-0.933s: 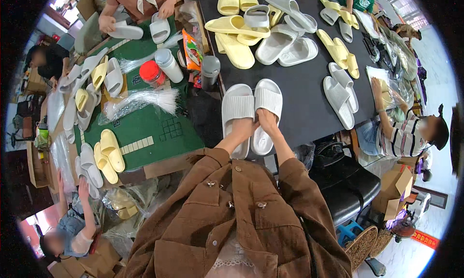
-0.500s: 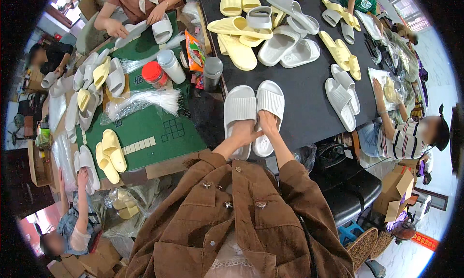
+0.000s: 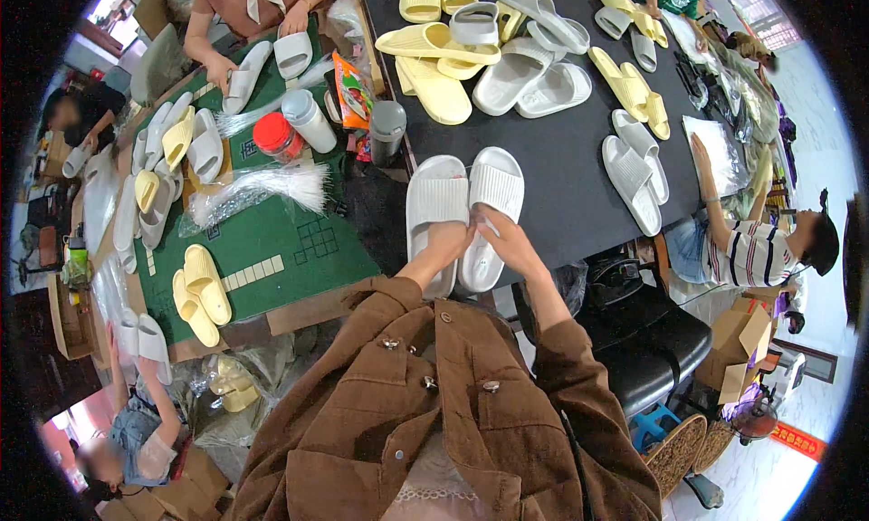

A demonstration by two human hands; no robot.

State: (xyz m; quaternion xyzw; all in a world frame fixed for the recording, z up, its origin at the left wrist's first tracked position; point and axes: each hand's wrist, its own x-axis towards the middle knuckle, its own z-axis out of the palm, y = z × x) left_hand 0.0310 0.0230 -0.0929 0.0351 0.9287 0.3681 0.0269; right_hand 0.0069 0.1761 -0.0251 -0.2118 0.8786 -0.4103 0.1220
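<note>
A pair of light grey slide slippers with ribbed straps is side by side in front of me, at the near edge of the black table. My left hand [image 3: 446,242] lies over the footbed of the left slipper [image 3: 436,193], its fingers partly hidden at the strap opening. My right hand [image 3: 503,235] grips the right slipper [image 3: 497,188] at the inner edge of its strap, fingers curled. Both hands nearly meet between the two slippers, whose toes point away from me.
Yellow and grey slippers [image 3: 434,85] are heaped on the black table [image 3: 552,181]. Left of it, a green-topped table [image 3: 299,281] bears a red-lidded jar [image 3: 277,137], bottles, white strips [image 3: 262,195] and more slippers. Several people work around. A black chair [image 3: 643,344] stands at right.
The pair has shifted slightly left in view, along with the whole scene. My right hand has slid to the right slipper's inner edge. At right, a co-worker's yellow slippers have left the white sheet.
</note>
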